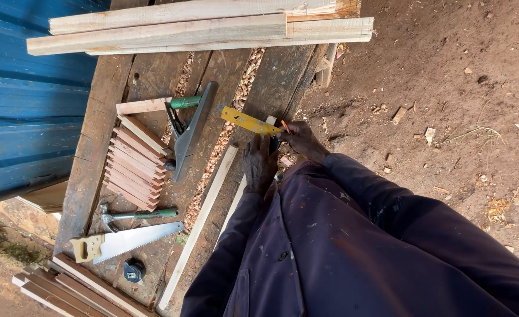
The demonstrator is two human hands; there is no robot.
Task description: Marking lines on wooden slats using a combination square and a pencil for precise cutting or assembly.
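My left hand (259, 165) presses flat on the stock end of a yellow try square (246, 120) and on a pale wooden strip (231, 206) lying on the dark plank workbench (271, 82). My right hand (304, 141) is just beside it at the bench edge, pinching an orange pencil (284, 125) whose tip meets the square's blade. A second long thin strip (200, 223) lies parallel, a little to the left of my left hand. Dark blue sleeves cover both arms.
A stack of short wood pieces (133, 167), a green-handled saw (189, 129), a claw hammer (136, 215), a hand saw (124, 240) and a tape measure (134, 270) lie on the bench's left. Long timbers (200, 29) cross the far end. A blue corrugated sheet (24, 105) stands left, dirt ground (447, 105) right.
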